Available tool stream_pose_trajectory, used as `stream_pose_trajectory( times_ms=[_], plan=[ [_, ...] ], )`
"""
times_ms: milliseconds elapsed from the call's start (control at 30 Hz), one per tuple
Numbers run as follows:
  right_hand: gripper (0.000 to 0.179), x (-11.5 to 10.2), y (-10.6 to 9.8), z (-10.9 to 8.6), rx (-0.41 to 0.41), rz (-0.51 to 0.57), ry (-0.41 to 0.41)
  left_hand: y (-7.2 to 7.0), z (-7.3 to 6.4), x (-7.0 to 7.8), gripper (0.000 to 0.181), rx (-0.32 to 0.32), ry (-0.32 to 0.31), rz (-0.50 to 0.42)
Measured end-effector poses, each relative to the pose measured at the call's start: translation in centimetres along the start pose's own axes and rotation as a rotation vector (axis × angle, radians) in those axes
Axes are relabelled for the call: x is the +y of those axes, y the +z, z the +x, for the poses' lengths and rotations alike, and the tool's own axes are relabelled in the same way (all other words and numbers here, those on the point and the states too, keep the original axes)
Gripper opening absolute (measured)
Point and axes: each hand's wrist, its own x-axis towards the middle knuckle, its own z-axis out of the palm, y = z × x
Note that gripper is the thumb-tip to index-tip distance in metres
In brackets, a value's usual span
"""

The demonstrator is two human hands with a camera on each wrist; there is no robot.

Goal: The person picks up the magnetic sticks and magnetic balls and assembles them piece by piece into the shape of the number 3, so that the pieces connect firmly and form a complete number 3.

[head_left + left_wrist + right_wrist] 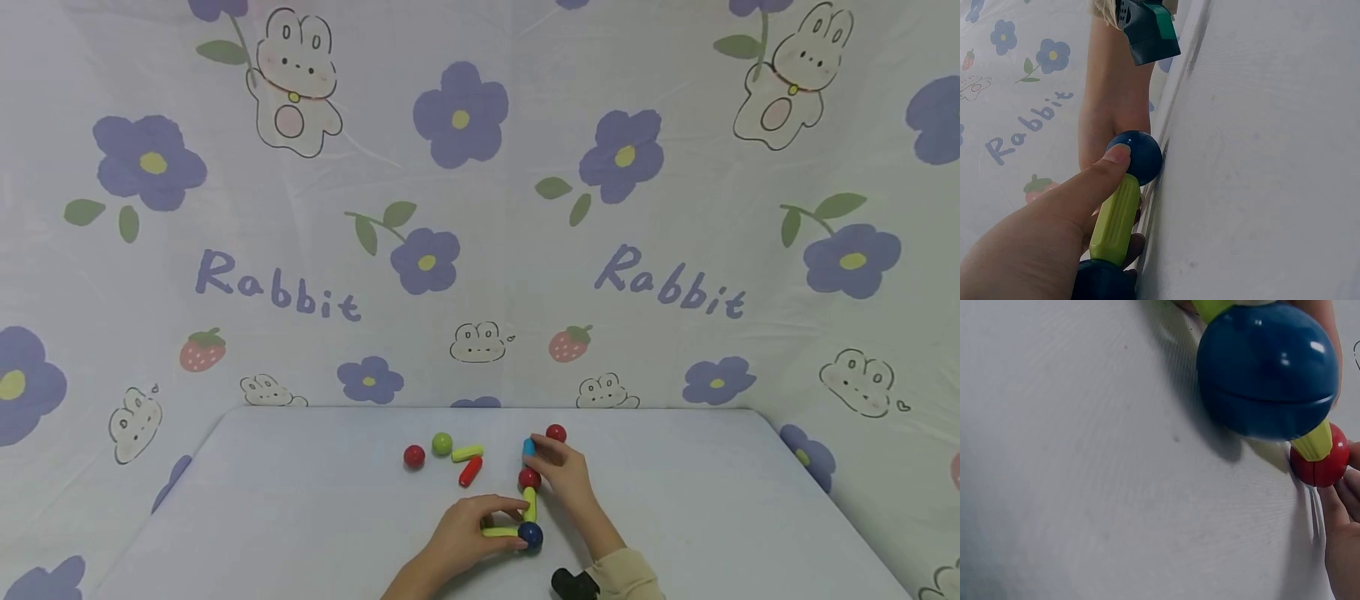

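In the head view, a blue ball [531, 537] joins two yellow-green rods, one running left and one [530, 505] away to a red ball [529, 478]. A blue rod [528, 451] stands beyond that red ball. My right hand [568, 479] pinches the blue rod between thumb and forefinger. My left hand [468, 533] holds the blue ball, its thumb lying on it. In the left wrist view, the left-running yellow-green rod [1113, 222] leads to a second blue ball [1100, 281], partly cut off. The red ball [1315, 459] hides the blue rod in the right wrist view.
On the white table [300, 500], left of the joined pieces, lie a loose red ball [414, 457], a green ball [442, 443], a yellow-green rod [468, 453] and a red rod [470, 472]. Another red ball [556, 432] sits just beyond my right hand.
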Motion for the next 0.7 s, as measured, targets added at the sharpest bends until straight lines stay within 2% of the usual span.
stream_pose_trajectory(
  times_ms=[333,567,700],
  plan=[
    [0.038,0.39,-0.2,0.02,-0.032,0.034,-0.012,0.03,0.05,0.13,0.045,-0.004,-0.023,0.001],
    [0.036,0.69,-0.21,-0.03,-0.04,0.046,0.0,-0.09,0.43,0.32,0.058,0.008,-0.094,0.042],
    [0.036,0.82,-0.26,-0.1,-0.043,0.061,-0.002,-0.11,0.81,0.31,0.066,0.031,-0.108,0.074]
  ],
)
